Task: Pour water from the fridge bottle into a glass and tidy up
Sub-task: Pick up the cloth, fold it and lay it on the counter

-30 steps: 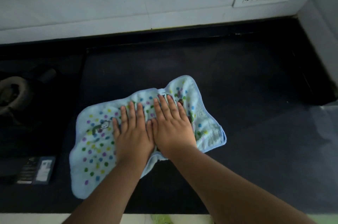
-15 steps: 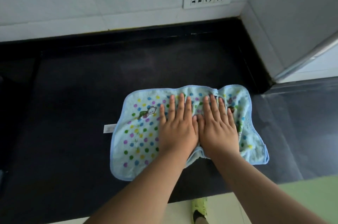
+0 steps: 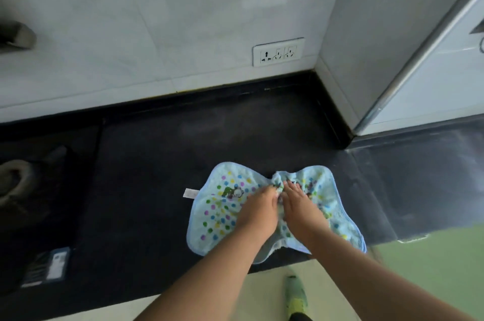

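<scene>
Dark stone counter (image 3: pixel 162 163) under a pale tiled wall, with two hands gathering a small cloth near its front edge.

Fingers (image 3: pixel 269 191) of the left hand (image 3: pixel 258 212) are curled and pinch a fold at the middle of the cloth's far edge; fingers of the right hand (image 3: pixel 301 209), just beside them, also curl into the bunched fabric there. Both hands rest on the light blue towel (image 3: pixel 220 218), printed with coloured dots and a cartoon figure, which lies toward the counter's front right, its near edge close to the counter's front edge and a white tag sticking out at its left side. Both bare forearms reach in from the bottom. On the wall behind is a white socket plate (image 3: pixel 278 52). At the counter's left edge sits a dim, blurred round object (image 3: pixel 13 179), with a small dark packet (image 3: pixel 47 267) near the front left corner. A green shoe (image 3: pixel 295 297) shows on the floor below.
</scene>
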### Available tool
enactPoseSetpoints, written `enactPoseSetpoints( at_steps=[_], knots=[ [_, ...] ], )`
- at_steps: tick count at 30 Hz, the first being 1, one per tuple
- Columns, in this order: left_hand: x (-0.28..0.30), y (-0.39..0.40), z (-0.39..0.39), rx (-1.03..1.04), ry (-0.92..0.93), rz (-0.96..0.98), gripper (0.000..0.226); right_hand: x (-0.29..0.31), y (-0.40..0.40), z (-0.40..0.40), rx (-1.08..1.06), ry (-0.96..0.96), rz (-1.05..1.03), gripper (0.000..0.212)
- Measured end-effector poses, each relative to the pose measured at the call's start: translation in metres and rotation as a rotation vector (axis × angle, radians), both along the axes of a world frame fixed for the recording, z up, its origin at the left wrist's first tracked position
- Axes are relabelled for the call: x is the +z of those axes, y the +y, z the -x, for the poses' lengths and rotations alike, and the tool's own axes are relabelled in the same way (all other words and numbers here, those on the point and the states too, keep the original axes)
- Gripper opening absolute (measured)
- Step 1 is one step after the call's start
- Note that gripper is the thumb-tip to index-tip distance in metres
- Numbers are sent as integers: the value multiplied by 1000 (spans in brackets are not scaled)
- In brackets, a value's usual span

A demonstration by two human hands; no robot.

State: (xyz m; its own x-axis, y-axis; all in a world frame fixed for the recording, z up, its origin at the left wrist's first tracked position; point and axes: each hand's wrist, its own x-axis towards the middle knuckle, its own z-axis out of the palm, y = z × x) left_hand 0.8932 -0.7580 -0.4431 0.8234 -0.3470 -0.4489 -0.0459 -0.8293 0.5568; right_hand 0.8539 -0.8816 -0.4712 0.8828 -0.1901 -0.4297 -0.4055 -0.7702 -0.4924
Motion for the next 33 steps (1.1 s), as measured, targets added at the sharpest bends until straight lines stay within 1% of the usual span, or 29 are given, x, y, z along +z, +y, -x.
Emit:
enactPoseSetpoints(
  at_steps=[1,4,6,9,11,14,17,18,21,23,24,26,28,30,33],
  knots=[
    [15,4,1,62,17,35,38,20,0,-2,-41,-4,-52,51],
    [64,17,8,157,18,162,38,80,-2,-2,-23,-43,-76,39],
    [103,26,13,205,-3,278,36,117,-2,0,-58,-109,-99,36],
    [165,37,15,263,-53,444,30,171,-2,3,-106,-216,-209,32],
    [208,41,14,260,-103,537,29,211,-2,2,-122,-302,-276,33],
    [270,47,10,220,-192,637,30,273,-2,-1,-72,-421,-346,37],
    [324,54,7,172,-281,694,31,337,0,-2,-44,-466,-463,29],
    [340,57,5,154,-313,709,31,356,1,-2,-44,-492,-510,33],
    [380,68,0,128,-418,739,31,397,4,-10,-37,-550,-636,59],
    [400,77,-1,121,-490,736,31,415,8,-17,-19,-531,-693,70],
    [407,81,-3,126,-545,712,31,421,10,-20,-3,-496,-708,70],
    [416,88,-6,138,-664,633,31,432,15,-22,50,-376,-742,63],
    [422,96,-8,130,-722,610,32,436,20,-23,94,-266,-789,61],
    [427,104,-8,117,-745,621,31,437,27,-22,84,-203,-904,57],
    [429,115,-8,94,-788,598,31,439,40,-23,71,-180,-1109,54]
  ],
)
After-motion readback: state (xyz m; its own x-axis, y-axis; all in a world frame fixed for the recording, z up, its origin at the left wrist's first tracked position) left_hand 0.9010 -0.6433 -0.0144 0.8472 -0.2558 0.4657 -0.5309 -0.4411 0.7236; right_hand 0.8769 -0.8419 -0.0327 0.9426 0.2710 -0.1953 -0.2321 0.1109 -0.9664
